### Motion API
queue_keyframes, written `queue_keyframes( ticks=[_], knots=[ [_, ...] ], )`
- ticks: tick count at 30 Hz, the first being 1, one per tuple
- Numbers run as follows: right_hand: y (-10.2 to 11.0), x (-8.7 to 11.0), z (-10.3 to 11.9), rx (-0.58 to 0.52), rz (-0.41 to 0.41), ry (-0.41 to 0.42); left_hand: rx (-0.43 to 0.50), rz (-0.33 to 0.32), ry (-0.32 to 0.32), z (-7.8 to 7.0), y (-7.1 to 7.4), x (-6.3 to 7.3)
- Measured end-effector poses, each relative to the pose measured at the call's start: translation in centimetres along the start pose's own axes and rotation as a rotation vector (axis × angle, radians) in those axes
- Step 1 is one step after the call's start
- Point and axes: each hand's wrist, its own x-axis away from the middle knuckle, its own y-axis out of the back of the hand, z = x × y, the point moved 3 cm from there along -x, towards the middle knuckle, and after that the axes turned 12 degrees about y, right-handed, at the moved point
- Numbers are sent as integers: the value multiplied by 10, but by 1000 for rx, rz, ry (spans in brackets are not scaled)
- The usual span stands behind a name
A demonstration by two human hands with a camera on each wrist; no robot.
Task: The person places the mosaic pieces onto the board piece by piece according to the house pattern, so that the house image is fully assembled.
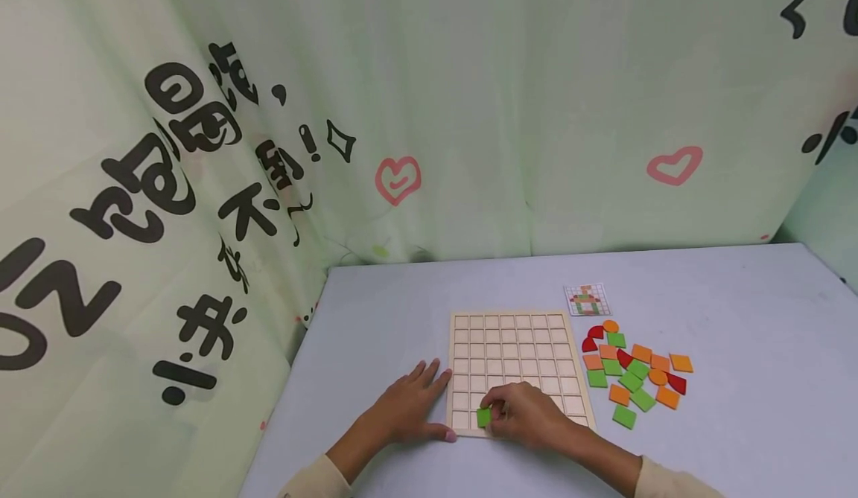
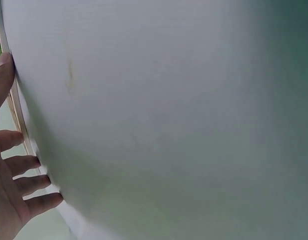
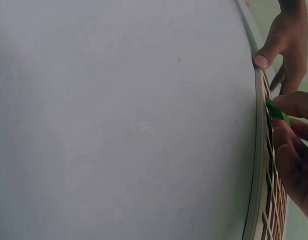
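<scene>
A wooden grid board (image 1: 509, 337) with square compartments lies on the table. My right hand (image 1: 526, 415) pinches a green square tile (image 1: 483, 417) over the board's front row, near its left corner. In the right wrist view the same green tile (image 3: 277, 112) is tilted between thumb and fingers. My left hand (image 1: 412, 406) rests at the board's left edge with fingers spread, its thumb touching the front left corner. The left wrist view shows that hand (image 2: 14, 175) with straight fingers along the wooden edge (image 2: 19, 112).
Right of the board lie several loose tiles: green squares (image 1: 624, 417), orange squares (image 1: 681, 363), red pieces (image 1: 676, 384) and orange rounds (image 1: 610, 326). A pattern card (image 1: 588, 300) lies behind them. A printed curtain (image 1: 469, 111) hangs behind the pale table (image 1: 757, 319).
</scene>
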Motion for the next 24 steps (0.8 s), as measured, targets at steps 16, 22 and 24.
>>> queue_keyframes(
  ticks=[16, 22, 24],
  knots=[
    [-10, -3, 6, 187, -59, -27, 9, -4, 20, 0, -1, -1],
    [-10, -4, 8, 187, -54, -17, 13, -3, 21, -1, 0, 1],
    [-10, -4, 8, 187, -51, -13, 13, 0, 23, -1, 0, 1]
  ],
)
